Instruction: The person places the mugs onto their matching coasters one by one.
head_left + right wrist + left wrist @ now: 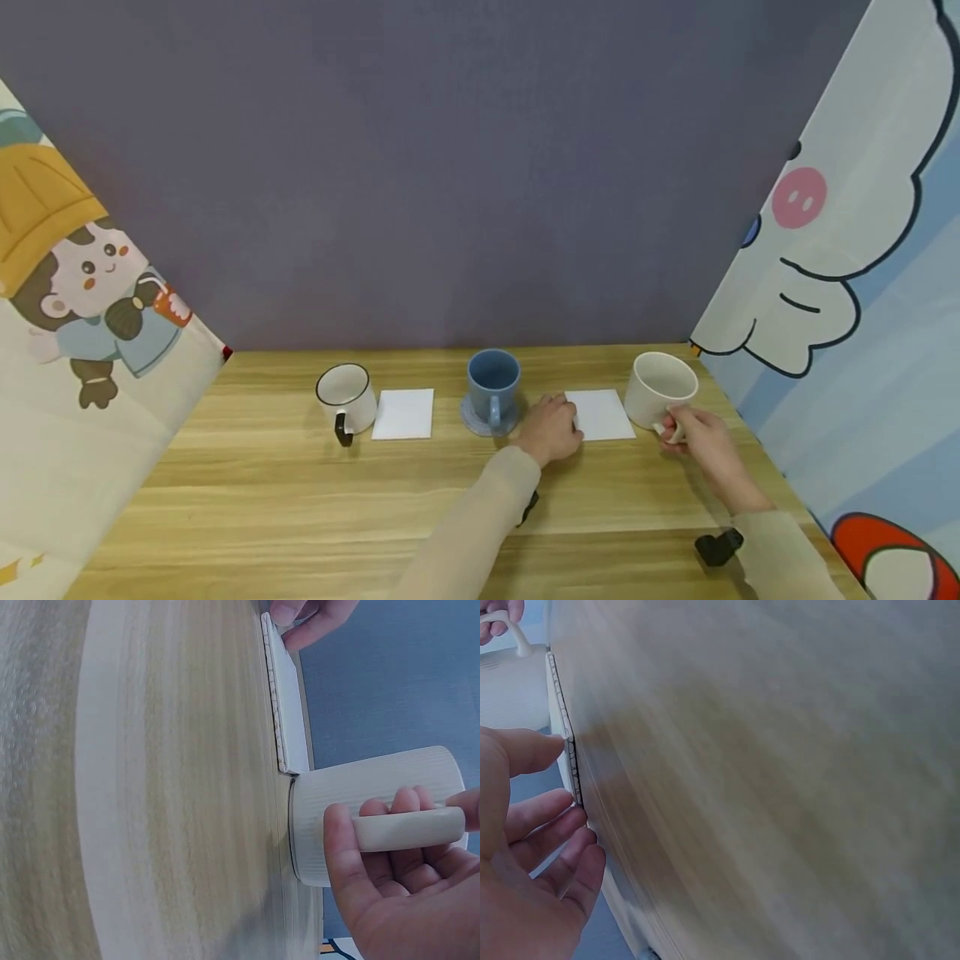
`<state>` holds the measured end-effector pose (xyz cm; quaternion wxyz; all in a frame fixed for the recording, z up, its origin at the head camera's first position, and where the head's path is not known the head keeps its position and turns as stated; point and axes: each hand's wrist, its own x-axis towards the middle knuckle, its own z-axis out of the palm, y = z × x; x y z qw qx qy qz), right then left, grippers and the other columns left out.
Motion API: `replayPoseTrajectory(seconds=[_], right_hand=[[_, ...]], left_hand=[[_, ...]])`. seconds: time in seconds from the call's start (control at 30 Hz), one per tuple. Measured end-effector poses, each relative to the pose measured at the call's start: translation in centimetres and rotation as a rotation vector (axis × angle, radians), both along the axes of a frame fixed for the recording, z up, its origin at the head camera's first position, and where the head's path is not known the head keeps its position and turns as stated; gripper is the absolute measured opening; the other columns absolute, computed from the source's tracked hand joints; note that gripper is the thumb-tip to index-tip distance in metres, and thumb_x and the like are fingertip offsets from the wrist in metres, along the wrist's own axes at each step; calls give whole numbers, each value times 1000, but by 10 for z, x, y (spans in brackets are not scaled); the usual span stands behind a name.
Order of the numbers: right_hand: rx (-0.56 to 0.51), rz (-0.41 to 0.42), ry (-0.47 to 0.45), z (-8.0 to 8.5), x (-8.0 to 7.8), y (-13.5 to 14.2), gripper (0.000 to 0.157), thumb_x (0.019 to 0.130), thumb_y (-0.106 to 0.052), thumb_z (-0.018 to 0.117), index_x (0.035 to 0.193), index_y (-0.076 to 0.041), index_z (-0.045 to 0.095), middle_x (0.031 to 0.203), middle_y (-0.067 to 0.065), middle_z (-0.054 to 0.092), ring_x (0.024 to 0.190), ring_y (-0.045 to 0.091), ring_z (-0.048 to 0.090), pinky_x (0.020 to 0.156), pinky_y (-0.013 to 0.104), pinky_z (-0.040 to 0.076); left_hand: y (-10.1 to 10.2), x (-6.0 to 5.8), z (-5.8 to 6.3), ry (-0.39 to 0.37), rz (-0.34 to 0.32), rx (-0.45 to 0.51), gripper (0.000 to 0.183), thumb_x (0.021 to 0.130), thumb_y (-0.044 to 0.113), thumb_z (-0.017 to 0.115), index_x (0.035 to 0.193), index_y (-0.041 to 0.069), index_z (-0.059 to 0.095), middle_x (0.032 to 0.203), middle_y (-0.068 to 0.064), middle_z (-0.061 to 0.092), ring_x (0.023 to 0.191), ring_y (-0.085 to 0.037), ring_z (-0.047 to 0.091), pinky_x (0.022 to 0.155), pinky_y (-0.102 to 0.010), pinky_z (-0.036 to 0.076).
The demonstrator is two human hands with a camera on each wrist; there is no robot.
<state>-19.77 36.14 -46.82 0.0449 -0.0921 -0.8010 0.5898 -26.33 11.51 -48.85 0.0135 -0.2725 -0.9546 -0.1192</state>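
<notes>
A cream ribbed mug (651, 398) stands at the right beside a white square coaster (606, 415). My right hand (703, 446) grips the mug by its handle (409, 829), fingers curled through it. At the coaster's near left corner, my left hand (549, 429) pinches the edge between thumb and fingers. The right wrist view shows the coaster (292, 712) as a thin slab flat on the table, its other end close against or touching the mug's base. Left of that hand, a blue mug (492, 383) sits on a round grey-blue coaster (476, 422).
Farther left, a white mug (358, 408) with a black rim and black handle stands on the wooden table (300, 508). Another white square coaster (402, 414) lies just right of it. A grey panel (450, 183) rises behind, with printed cartoon sheets on both sides.
</notes>
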Motion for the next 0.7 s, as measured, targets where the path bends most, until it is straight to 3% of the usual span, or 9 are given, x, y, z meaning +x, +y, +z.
replayPoseTrajectory(seconds=[0.27,0.7], right_hand=[[11,23,0,1,0,0,49,110,-31,43,108,16,56,86,7,62,79,12,63,76,33,60],[-87,39,20,-2,1,4,49,109,-36,48,105,12,61,87,3,64,81,14,64,76,31,59]], left_hand=[[2,-1,-2,-16,27,-23,21,95,35,67,106,19,72,115,6,64,107,-16,56,92,-32,49],[2,-1,-2,-51,44,1,19,93,36,69,104,20,72,118,6,64,110,-17,56,94,-35,49]])
